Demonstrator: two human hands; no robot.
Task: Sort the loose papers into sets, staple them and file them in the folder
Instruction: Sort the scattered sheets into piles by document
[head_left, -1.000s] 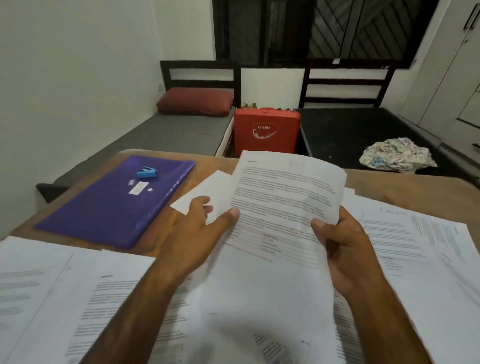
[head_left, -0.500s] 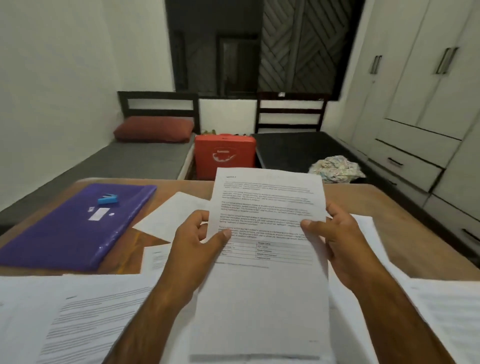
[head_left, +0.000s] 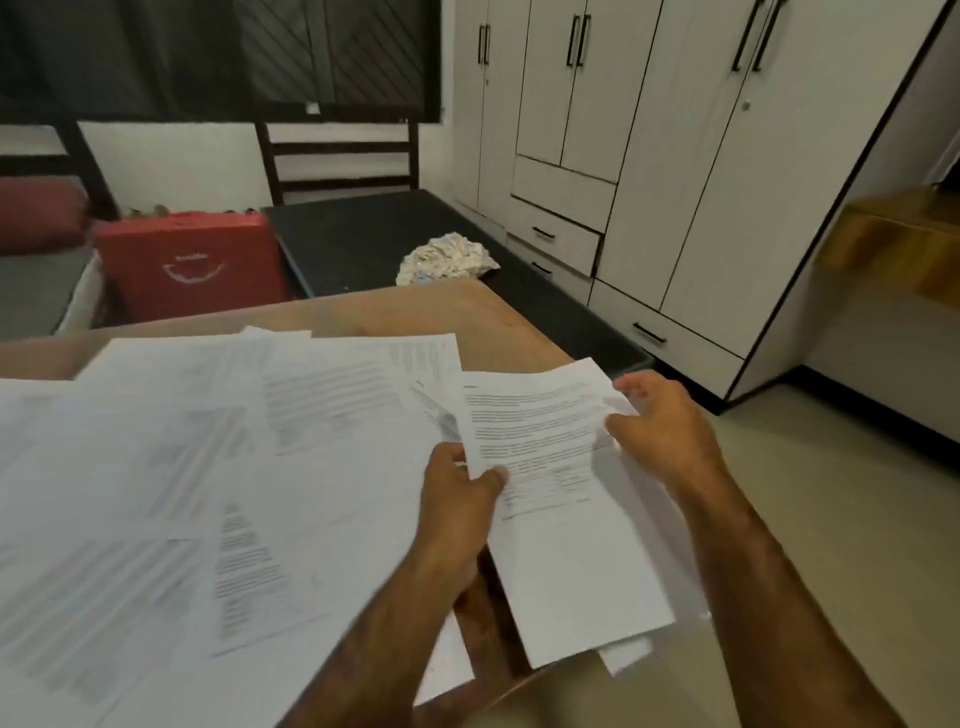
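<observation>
Head view: printed sheet (head_left: 561, 525) held over the table's (head_left: 415, 306) right edge.
Left hand (head_left: 457, 512): thumb and fingers pinch the sheet's left edge.
Right hand (head_left: 667, 431): grips the sheet's right edge.
Loose papers (head_left: 208, 467): spread across the table top.

1. This was a bedroom in a home.
2. Tall white wardrobes (head_left: 675, 156) stood at one o'clock.
3. A dark bed (head_left: 363, 234) lay at twelve, with a red pillow (head_left: 36, 215) at ten.
</observation>
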